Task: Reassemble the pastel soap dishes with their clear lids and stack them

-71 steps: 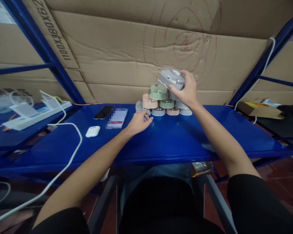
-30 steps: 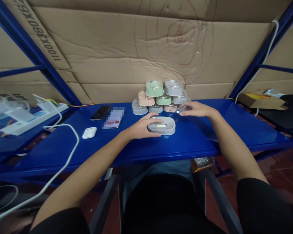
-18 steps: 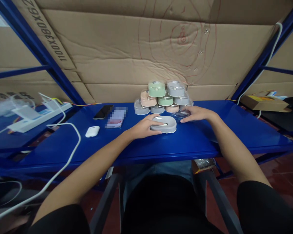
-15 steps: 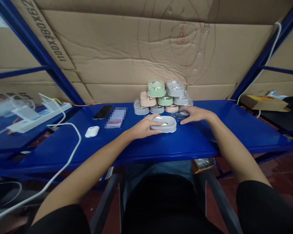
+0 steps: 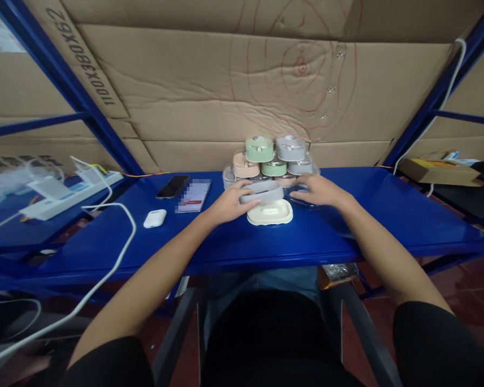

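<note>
- Grey plastic lid [image 5: 263, 191]: oval, lifted clear of the dish and slightly tilted. The left hand [image 5: 229, 203] has it, fingers curled over its end in a part-closed grip; a grip this far out on one end could let it slip.
- Cream plastic dish [image 5: 269, 213]: oval, lying flat on the surface directly below the lid, with no hand on it. A knock from the lid could slide it.
- Right hand [image 5: 320, 191]: open, palm down, fingers spread, beside the dish. Its fingertips are at a clear plastic bag [image 5: 300, 196]; no grip on the bag can be made out.
- Stack of oval cases [image 5: 266, 161]: green, peach and grey, in layers just behind the lid, unsecured. A lid swung back could topple the top cases.
- Blue metal surface [image 5: 347, 188]: glossy; a dropped case could skid towards its front edge.
- White cable [image 5: 134, 228]: lies across the surface near the left forearm. An arm snagging it could drag the white earbud case [image 5: 154, 219] or black phone [image 5: 171, 186].
</note>
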`<state>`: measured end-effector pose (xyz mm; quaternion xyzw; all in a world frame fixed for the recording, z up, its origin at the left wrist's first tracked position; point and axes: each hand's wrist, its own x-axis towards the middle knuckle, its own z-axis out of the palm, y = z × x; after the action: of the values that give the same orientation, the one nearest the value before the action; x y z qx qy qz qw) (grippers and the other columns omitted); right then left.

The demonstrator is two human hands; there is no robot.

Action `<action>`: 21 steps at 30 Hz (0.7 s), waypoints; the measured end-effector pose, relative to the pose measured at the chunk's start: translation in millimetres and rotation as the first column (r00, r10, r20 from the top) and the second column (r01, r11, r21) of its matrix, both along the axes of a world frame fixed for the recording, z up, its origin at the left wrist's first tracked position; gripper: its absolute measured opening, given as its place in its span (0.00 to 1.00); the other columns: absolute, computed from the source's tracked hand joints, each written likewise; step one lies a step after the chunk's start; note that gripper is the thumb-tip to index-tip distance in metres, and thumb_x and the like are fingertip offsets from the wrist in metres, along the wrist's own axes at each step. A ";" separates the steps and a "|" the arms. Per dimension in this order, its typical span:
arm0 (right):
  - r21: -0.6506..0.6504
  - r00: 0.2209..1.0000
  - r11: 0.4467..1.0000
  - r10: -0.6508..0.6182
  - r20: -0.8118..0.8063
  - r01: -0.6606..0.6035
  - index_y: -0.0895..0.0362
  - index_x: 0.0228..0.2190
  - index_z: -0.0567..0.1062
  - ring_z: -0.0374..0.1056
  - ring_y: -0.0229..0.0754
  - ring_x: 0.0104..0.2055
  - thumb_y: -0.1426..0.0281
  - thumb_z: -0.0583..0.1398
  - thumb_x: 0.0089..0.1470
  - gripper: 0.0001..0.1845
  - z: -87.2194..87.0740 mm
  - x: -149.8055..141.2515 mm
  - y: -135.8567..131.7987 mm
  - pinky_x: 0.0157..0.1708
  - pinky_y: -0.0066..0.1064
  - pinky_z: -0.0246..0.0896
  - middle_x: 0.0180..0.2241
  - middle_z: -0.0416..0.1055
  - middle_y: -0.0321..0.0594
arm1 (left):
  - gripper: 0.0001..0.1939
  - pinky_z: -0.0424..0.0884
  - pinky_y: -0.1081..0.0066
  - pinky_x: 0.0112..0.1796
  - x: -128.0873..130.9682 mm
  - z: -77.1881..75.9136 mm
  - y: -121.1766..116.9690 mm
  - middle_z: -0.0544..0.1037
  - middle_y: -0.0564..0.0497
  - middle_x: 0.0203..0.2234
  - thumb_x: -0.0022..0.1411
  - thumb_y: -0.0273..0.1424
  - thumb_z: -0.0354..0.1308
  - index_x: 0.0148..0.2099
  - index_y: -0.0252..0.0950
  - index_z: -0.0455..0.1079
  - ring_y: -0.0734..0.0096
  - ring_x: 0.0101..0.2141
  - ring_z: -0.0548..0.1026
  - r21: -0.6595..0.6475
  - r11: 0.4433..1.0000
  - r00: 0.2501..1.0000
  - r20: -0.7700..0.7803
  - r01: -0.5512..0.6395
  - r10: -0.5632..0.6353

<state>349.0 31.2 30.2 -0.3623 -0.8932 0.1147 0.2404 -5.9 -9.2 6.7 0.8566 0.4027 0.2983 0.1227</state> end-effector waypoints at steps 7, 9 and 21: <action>-0.053 0.964 0.963 0.265 0.004 -0.265 0.51 0.41 0.89 0.81 0.54 0.51 0.48 0.71 0.62 0.20 -3.7 -41.6 -26.2 0.58 0.50 0.74 0.49 0.87 0.46 | 0.31 0.75 0.37 0.66 -14.6 4.3 9.1 0.86 0.38 0.55 0.68 0.62 0.63 0.47 0.40 0.87 0.36 0.58 0.82 0.009 0.990 0.989 -0.041 -0.139 0.140; -0.089 0.960 0.957 0.280 0.031 -0.276 0.50 0.38 0.90 0.81 0.53 0.51 0.48 0.72 0.61 0.19 -7.4 -45.4 -27.1 0.58 0.49 0.73 0.49 0.86 0.45 | 0.30 0.76 0.38 0.64 -14.6 3.1 10.7 0.87 0.39 0.50 0.68 0.62 0.62 0.44 0.40 0.87 0.38 0.55 0.83 0.002 0.993 0.991 -0.051 -0.122 0.122; -0.260 0.942 0.923 0.318 0.104 -0.283 0.50 0.24 0.87 0.81 0.49 0.44 0.45 0.74 0.58 0.23 11.6 -27.4 -31.2 0.49 0.43 0.74 0.45 0.86 0.43 | 0.27 0.80 0.46 0.53 -22.2 0.0 15.7 0.83 0.41 0.42 0.58 0.61 0.71 0.38 0.41 0.80 0.40 0.48 0.83 -0.029 0.988 0.967 -0.209 -0.155 0.145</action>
<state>321.5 -0.1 41.8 -0.2545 -0.9326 0.2316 0.1087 -28.1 6.5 6.7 0.8470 0.4834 0.2074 0.0766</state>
